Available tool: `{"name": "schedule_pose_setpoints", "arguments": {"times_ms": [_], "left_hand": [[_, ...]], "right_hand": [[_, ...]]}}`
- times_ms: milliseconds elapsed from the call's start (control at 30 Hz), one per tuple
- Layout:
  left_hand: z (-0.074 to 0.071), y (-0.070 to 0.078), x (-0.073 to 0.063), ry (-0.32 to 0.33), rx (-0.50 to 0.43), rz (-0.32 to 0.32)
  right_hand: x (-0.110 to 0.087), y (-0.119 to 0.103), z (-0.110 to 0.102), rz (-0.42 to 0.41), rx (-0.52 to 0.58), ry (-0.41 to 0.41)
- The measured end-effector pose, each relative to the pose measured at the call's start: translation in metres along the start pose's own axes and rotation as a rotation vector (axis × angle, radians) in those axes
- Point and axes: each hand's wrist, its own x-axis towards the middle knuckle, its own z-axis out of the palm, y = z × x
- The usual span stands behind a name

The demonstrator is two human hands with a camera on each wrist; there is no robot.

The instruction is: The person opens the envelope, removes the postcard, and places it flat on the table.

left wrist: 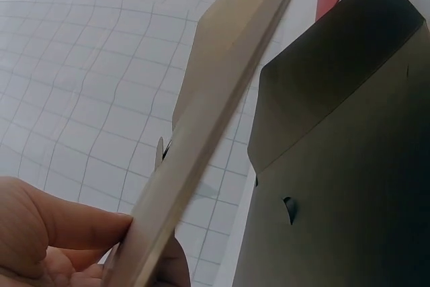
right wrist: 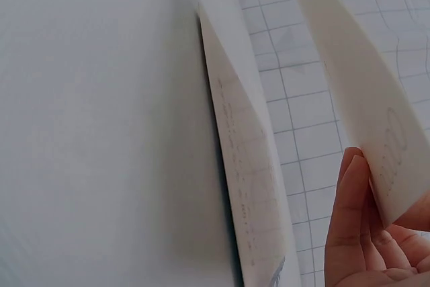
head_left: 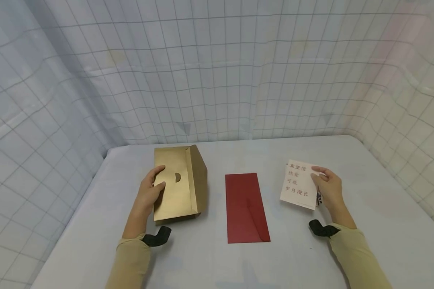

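In the head view my left hand pinches the left edge of a gold paper envelope, thumb on top, its flap sticking out on the right. The left wrist view shows this envelope raised and tilted above another gold envelope, which looks dark there. My right hand holds a white card printed with Chinese characters, gripping its right edge between thumb and fingers. Below this card, a printed card or stack of cards lies on the table in the right wrist view; the head view mostly hides it.
A red envelope lies flat on the white table between the two hands. White curtains with a grid pattern enclose the back and both sides of the table.
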Motion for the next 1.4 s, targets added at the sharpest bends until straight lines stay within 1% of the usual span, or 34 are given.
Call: {"name": "schedule_pose_setpoints", "arguments": {"times_ms": [100, 333, 533, 800, 933, 1133, 1233, 1400], "left_hand": [[-0.004, -0.001, 0.001, 0.0, -0.004, -0.008], [-0.009, -0.007, 0.004, 0.023, -0.008, -0.031], [-0.011, -0.011, 0.007, 0.048, -0.009, -0.044], [-0.011, -0.014, 0.01, 0.033, 0.007, -0.068], [-0.011, -0.015, 0.011, 0.035, 0.004, -0.061], [-0.011, -0.025, 0.005, 0.023, 0.015, -0.106], [-0.011, -0.029, 0.004, 0.019, 0.02, -0.113], [-0.01, -0.028, 0.007, 0.013, 0.032, -0.106]], "right_hand": [[0.002, 0.0, 0.0, 0.001, 0.003, -0.001], [0.004, -0.002, -0.004, -0.014, -0.047, -0.009], [0.006, -0.003, -0.009, -0.005, -0.031, -0.007], [0.011, -0.003, -0.013, 0.005, -0.008, -0.008], [0.01, -0.003, -0.015, 0.006, -0.049, -0.002], [0.006, 0.005, -0.019, 0.043, -0.12, -0.015], [0.007, 0.011, -0.02, 0.036, -0.14, -0.015], [0.01, 0.012, -0.02, 0.028, -0.178, -0.008]]}}
